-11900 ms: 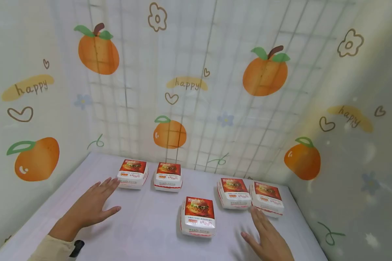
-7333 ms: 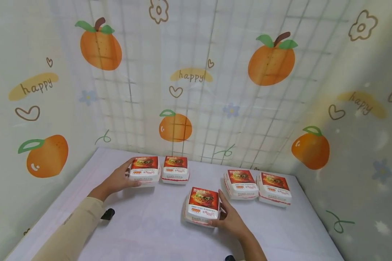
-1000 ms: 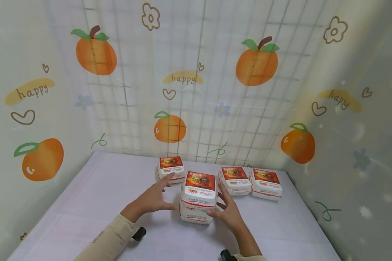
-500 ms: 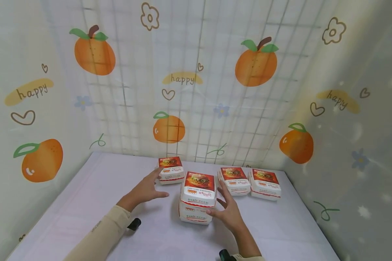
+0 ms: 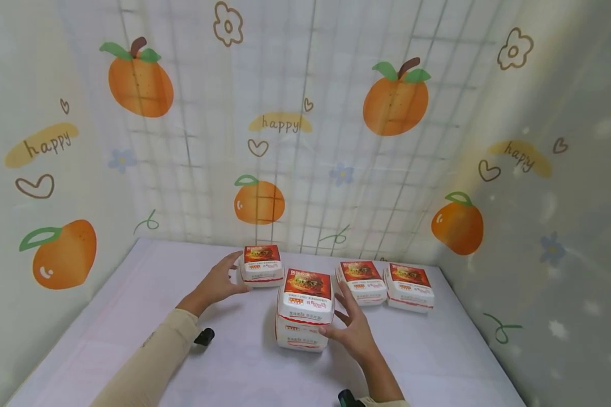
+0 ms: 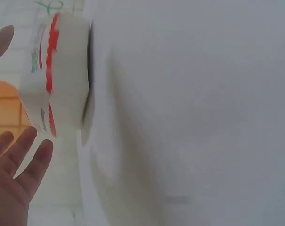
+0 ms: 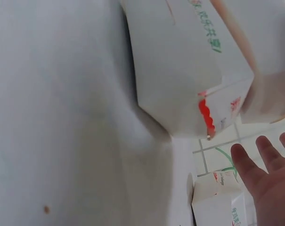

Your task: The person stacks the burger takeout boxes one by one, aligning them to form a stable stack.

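At the back of the table a white and red burger box stands within the spread of my left hand. Its fingers are at the box's left side and its thumb is in front. In the left wrist view, a gap shows between fingers and box. Two more burger boxes form a stack in the middle, the upper box squarely on the lower box. My right hand is at the stack's right side, fingers spread. The right wrist view shows its fingers apart from the boxes; the thumb is hidden there.
Two further burger boxes, one box and its neighbour, stand side by side at the back right. A fruit-printed curtain encloses the white table at the back and sides.
Earlier, the far-left burger box was set on the middle one, making the stack. Over the last second my left hand moved left from the stack to the back box; my right hand stayed.
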{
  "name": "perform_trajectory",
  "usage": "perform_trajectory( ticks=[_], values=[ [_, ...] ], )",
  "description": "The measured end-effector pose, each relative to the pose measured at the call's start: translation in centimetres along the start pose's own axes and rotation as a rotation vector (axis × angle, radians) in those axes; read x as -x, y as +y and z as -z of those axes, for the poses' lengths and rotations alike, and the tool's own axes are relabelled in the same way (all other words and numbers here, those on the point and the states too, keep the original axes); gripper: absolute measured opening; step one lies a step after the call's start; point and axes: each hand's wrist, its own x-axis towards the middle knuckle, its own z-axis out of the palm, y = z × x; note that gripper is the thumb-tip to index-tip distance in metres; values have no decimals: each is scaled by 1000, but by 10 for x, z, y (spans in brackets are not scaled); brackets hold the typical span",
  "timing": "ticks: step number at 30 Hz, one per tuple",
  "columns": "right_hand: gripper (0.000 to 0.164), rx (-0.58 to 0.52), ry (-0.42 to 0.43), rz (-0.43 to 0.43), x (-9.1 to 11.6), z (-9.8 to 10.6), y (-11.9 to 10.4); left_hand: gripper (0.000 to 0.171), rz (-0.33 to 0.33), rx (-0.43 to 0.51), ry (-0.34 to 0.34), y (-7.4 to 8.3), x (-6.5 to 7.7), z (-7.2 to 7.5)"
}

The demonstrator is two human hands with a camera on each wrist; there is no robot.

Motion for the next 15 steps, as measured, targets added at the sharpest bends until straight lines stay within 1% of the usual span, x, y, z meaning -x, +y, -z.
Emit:
perform_trajectory(
  ticks=[1, 3, 6, 8, 11, 15],
  values=[
    [111, -4, 2, 0, -1, 0, 0, 105, 5, -6, -2, -2, -3, 2],
    [111, -1, 12, 12, -4, -1, 9, 105, 23, -21, -15, -5, -8, 4],
    [112, 1, 21, 14, -6, -2, 15, 109, 41, -38, -36, -8, -16, 8],
    [111, 15, 33, 26, -9, -2, 25, 110, 50, -36, -50, -8, -21, 9],
    [110, 19, 32, 34, -10, -3, 26, 114, 65, -31, -70, -10, -31, 9],
    [111, 4, 22, 54, -10, -3, 23, 121, 98, -25, -94, -15, -41, 5]
  ],
)
